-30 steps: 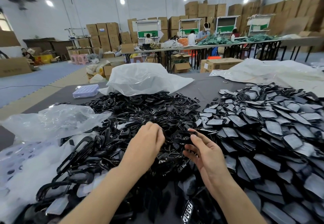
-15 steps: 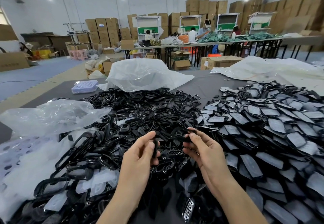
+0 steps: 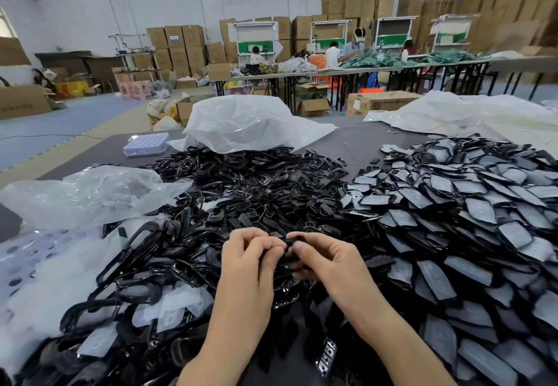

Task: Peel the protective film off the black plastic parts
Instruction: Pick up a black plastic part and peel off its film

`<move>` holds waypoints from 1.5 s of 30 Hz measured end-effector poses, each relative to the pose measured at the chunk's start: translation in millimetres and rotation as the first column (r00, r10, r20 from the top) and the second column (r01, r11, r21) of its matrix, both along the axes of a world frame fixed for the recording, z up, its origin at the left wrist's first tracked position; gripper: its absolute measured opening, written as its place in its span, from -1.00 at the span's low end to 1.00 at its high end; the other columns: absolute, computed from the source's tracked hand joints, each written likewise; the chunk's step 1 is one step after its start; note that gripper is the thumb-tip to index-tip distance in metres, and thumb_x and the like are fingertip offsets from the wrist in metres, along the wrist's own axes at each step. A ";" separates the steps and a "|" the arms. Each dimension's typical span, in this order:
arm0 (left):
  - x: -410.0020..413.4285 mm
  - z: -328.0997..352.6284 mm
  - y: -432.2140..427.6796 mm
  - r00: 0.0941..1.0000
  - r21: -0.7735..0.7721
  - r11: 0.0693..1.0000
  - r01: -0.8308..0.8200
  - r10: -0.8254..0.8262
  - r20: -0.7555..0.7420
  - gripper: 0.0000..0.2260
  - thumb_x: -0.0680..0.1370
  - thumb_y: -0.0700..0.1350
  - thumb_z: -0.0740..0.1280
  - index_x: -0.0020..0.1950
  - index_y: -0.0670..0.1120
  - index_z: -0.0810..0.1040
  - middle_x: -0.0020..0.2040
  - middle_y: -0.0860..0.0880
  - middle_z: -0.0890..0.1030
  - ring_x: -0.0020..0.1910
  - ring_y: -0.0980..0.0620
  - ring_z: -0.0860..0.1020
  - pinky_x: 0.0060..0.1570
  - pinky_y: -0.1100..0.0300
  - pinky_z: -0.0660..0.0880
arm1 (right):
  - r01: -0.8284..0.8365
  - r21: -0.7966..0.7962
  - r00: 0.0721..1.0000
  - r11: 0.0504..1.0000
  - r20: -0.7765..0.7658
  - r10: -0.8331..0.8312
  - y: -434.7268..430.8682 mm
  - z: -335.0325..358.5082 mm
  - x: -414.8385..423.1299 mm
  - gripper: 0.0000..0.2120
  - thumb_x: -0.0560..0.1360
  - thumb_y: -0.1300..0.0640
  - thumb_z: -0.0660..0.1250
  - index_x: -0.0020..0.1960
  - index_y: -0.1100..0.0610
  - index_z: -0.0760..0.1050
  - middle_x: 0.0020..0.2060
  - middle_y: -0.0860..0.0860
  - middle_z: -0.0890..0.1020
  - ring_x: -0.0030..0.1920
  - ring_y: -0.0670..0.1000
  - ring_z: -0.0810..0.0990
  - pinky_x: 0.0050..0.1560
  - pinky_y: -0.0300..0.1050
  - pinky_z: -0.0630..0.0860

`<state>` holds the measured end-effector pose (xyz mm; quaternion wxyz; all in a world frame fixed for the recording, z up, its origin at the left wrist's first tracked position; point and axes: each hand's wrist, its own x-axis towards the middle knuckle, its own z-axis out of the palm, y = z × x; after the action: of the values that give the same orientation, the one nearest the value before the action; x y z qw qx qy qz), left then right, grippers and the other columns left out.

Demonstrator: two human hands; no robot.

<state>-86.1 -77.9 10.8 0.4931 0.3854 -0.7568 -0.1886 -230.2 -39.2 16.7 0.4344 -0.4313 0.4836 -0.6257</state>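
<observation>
A corner of the film is best being lifted with a fingernail while the piece is being held steady, then drawn off slowly. 1 small black plastic part [image 3: 289, 243] is being pinched between the 2 hands, close together over the heap of black parts [image 3: 241, 192]. The left hand [image 3: 250, 264] and right hand [image 3: 327, 260] are being curled onto it. Whether any film is lifting cannot be told.

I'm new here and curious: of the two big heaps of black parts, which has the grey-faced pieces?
The heap on the person's right: flat pieces with dull grey faces. The middle heap is glossy black open frames.
</observation>
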 end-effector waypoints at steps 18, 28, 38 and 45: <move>7.3 3.7 -3.2 0.932 0.373 0.884 0.283 -0.161 -0.326 -0.77 0.57 -0.20 0.39 0.02 0.17 0.64 -0.21 0.04 0.67 -0.27 0.08 0.63 -0.21 0.37 0.52 | 0.017 -0.034 1.000 0.999 -0.005 -0.017 0.7 0.5 -2.4 -0.80 0.59 0.25 0.37 -0.01 0.01 0.73 -0.14 0.05 0.75 -0.20 -0.04 0.72 -0.15 -0.27 0.61; 9.5 3.6 -14.7 1.000 0.194 0.981 0.004 -0.001 -0.018 -0.84 0.60 -0.08 0.35 0.06 0.20 0.58 -0.12 0.30 0.64 -0.14 0.22 0.62 -0.15 0.46 0.47 | 0.218 -0.063 0.926 0.974 -0.304 -0.226 -3.6 -10.3 -13.4 -0.79 0.54 0.13 0.45 -0.07 -0.20 0.57 -0.23 -0.05 0.70 -0.22 -0.05 0.71 -0.07 -0.05 0.65; 23.4 32.6 -41.5 0.825 0.220 0.975 -0.020 -0.108 0.555 -0.88 0.62 0.03 0.29 0.12 0.13 0.58 -0.18 0.22 0.61 -0.20 0.33 0.52 -0.19 0.45 0.38 | 0.363 -0.109 0.928 0.926 -0.044 -0.369 -8.3 -8.4 -28.2 -0.90 0.56 0.16 0.43 -0.03 -0.02 0.54 -0.34 -0.06 0.61 -0.37 -0.15 0.57 -0.26 -0.26 0.52; 16.1 28.6 5.9 0.700 0.126 0.971 0.205 -0.235 0.674 -0.82 0.63 0.14 0.20 0.21 0.20 0.48 -0.05 0.25 0.46 0.04 0.27 0.38 0.10 0.31 0.36 | 0.425 -0.135 0.901 0.895 -0.032 -0.433 -7.0 -4.4 -25.2 -0.89 0.57 0.17 0.41 0.00 -0.02 0.54 -0.21 0.10 0.65 -0.33 -0.14 0.62 -0.28 -0.27 0.52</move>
<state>-70.0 -72.1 39.4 0.1452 0.3445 -0.9214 -0.1063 -255.4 -46.2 12.3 0.2430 -0.3592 0.5397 -0.7215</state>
